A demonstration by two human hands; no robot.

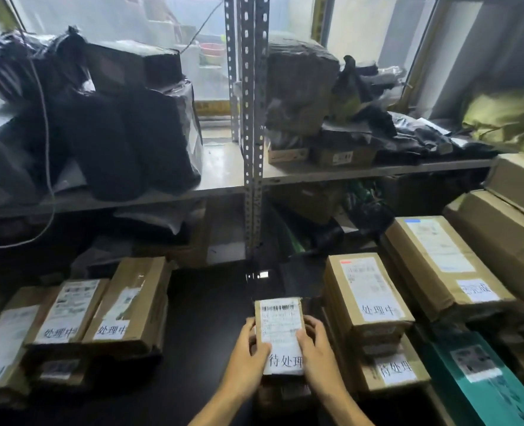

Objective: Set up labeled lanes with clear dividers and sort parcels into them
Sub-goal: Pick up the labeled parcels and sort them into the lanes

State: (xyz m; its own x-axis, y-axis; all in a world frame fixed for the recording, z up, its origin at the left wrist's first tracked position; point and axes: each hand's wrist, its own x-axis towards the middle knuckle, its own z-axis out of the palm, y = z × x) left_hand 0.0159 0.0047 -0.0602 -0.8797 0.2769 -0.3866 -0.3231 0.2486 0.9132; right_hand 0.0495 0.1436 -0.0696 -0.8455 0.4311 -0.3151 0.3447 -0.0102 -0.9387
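Head view: small parcel (280,324), flat rectangular brown cardboard, its top nearly covered by a white barcode label, with a white paper slip (285,361) reading 待处理 at the near end. It is low centre, in the gap between the cartons on the left and the stack on the right, over a dark glossy surface (205,318). A brown box (285,395) shows partly beneath it; cannot tell if they touch. Left hand (248,352) grips the parcel's left edge, fingers curled on the side, thumb on the top face beside the slip. Right hand (317,348) grips the right edge the same way, thumb lying on the label. On the left are two cardboard boxes side by side and touching, both with white 处理中 slips: left carton (67,312), mostly label-covered, and taped carton (128,305), with wrinkled clear tape. On the right, top carton (365,290), marked 处理中, lies on lower carton (392,367), marked 待处理. Further right is a long carton (439,259) with a blurred slip, and a smooth teal box (475,373) sits near the corner. Behind stands a perforated grey metal rack (253,118). Its shelf holds shiny black plastic bags (116,133) on the left and a wrinkled olive sack (506,115) on the right.
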